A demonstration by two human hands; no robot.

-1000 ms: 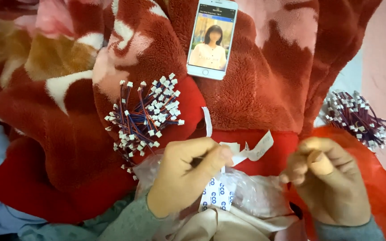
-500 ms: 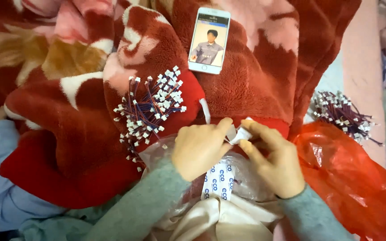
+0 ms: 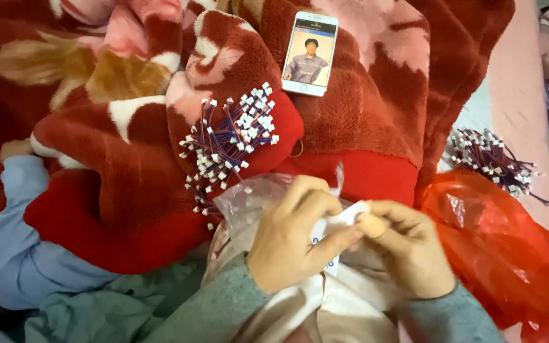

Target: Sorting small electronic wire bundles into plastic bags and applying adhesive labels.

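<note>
Both hands (image 3: pixel 351 244) pinch white strip (image 3: pixel 349 216) over clear bag (image 3: pixel 249 203); wire bundle (image 3: pixel 230 143) on red blanket (image 3: pixel 376 108).

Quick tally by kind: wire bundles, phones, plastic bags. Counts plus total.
Bundles of wires with white connectors: 2, one on the red blanket, one by the red bag
Phones: 1, white phone
Plastic bags: 2, clear bag under the left hand and right hand, red bag
Total: 5
</note>
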